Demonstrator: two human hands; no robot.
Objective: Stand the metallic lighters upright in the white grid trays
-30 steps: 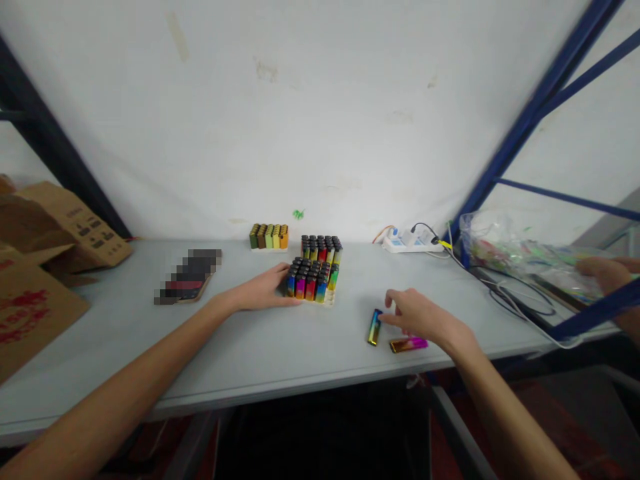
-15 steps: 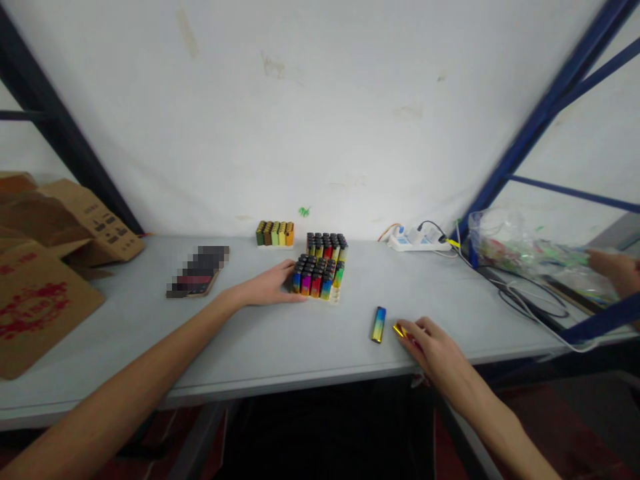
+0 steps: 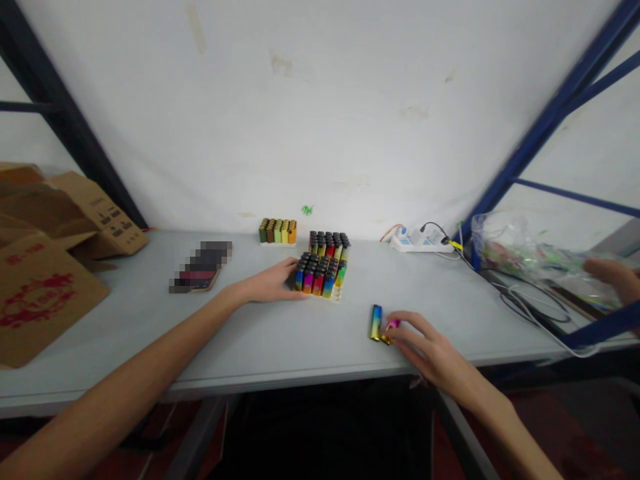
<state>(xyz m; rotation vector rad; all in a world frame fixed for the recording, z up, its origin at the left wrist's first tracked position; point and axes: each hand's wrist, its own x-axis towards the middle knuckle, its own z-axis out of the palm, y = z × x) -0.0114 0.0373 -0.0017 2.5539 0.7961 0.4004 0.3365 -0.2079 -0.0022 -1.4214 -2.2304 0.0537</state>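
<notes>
Red emblem and lettering, too blurred to read surely, on a cardboard box [image 3: 50, 287] at the left end of the bench [image 3: 240, 353]; small dark symbols on the flap behind. Nearer the back edge, a phone [image 3: 210, 275], display masked by mosaic. Against the back edge, about midway along, a small block of green-to-orange lighters [image 3: 277, 232]. In front and to the right, a pale tray [image 3: 338, 295] of black-topped lighters [image 3: 315, 283], all upright. By the back edge further right, a white power strip [image 3: 420, 241] with plugs; at the right end, cables [image 3: 530, 303], clear plastic bags [image 3: 505, 243] and a co-worker's hand [image 3: 615, 275] beyond the blue frame [image 3: 530, 140].

Over the front edge from the left, left hand [image 3: 275, 281] around the tray's left side; gripping or merely resting, impossible to tell. From the right, right hand [image 3: 420, 340] pinched narrow on a magenta-and-gold lighter [image 3: 385, 339], low near the front edge, just beside a blue-and-gold lighter [image 3: 376, 323] lying flat.
</notes>
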